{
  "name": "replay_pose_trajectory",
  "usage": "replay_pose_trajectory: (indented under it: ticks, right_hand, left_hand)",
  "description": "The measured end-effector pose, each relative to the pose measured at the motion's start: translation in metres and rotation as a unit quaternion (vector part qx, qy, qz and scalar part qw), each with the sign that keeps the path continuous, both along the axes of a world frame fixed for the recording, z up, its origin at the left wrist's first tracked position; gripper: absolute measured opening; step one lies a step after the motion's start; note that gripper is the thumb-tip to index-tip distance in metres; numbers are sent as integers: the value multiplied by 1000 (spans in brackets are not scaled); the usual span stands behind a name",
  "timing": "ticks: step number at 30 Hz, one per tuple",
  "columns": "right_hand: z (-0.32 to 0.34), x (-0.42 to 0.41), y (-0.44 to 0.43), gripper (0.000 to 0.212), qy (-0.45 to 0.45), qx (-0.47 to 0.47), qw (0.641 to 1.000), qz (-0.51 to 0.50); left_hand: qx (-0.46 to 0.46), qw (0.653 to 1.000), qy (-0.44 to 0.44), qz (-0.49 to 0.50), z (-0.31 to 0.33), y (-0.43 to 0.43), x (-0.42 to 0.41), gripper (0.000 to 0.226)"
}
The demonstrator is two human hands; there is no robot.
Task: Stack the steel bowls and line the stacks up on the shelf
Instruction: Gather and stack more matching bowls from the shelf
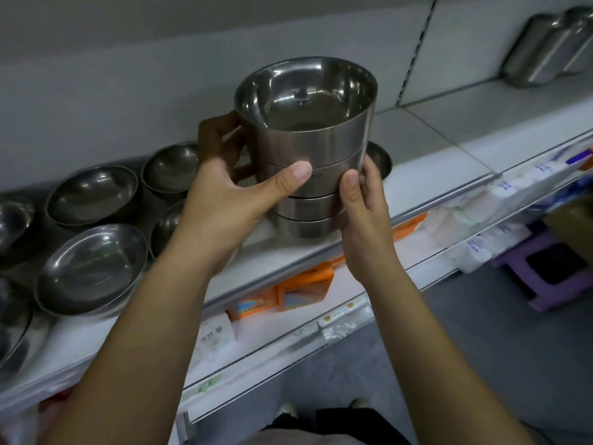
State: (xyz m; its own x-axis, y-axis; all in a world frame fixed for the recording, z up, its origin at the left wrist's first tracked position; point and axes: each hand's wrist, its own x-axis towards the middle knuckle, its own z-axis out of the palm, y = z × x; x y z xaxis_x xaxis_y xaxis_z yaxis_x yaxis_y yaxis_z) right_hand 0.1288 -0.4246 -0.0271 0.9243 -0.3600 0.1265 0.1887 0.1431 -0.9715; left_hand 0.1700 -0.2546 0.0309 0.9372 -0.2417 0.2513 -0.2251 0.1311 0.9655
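Both sides clamped: left hand (224,200), right hand (362,213) squeezing tall stack of nested shiny steel bowls (308,146), keeping it straight above white shelf (433,162).

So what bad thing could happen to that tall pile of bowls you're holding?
The stack of bowls is tall, and the left hand and right hand grip only its middle and bottom, so the top bowl might tip off. Set down carelessly, it could knock the bowl behind it.
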Motion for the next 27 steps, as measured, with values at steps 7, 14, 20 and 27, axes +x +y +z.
replay_pose_trajectory:
  ticks: [7, 14, 20, 27]
  right_hand:
    - [9, -10, -12, 97, -66, -8, 992, -110]
    - [22, -36, -63, 81, -93, 15, 987, -129]
    - [31, -61, -130, 91, -95, 35, 986, -131]
    - [22, -107, -249, 86, -78, 7, 985, -151]
  left_hand:
    - [28, 996, -2, -90, 22, -28, -6, 87]
    - [38, 991, -2, -132, 39, -86, -15, 61]
    - [5, 995, -61, -81, 40, -182, -35, 81]
    - [-77, 992, -34, -96, 16, -314, -67, 62]
